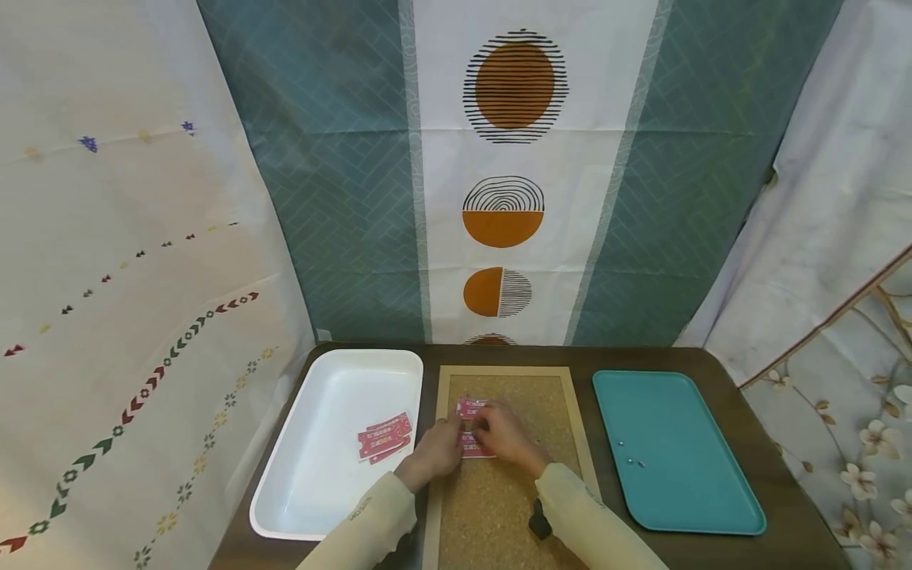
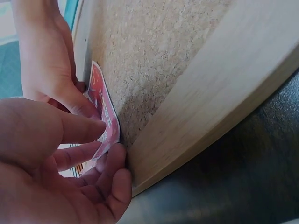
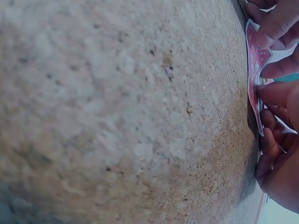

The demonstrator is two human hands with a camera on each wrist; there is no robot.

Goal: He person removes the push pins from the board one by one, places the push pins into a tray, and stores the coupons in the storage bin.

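Note:
Two red-and-white paper coupons are at the cork board: an upper coupon lies near its top, and a lower coupon is between my hands. My left hand pinches the lower coupon's left end, thumb on its printed face. From the other side my right hand pinches the same coupon. Both wrist views show this coupon tilted up off the cork, with fingers of both hands around it. The fingers partly cover its print.
Left of the board is a white tray holding several more red coupons. To the right sits a teal tray with several tiny silvery pieces in it. The dark table ends at a patterned curtain.

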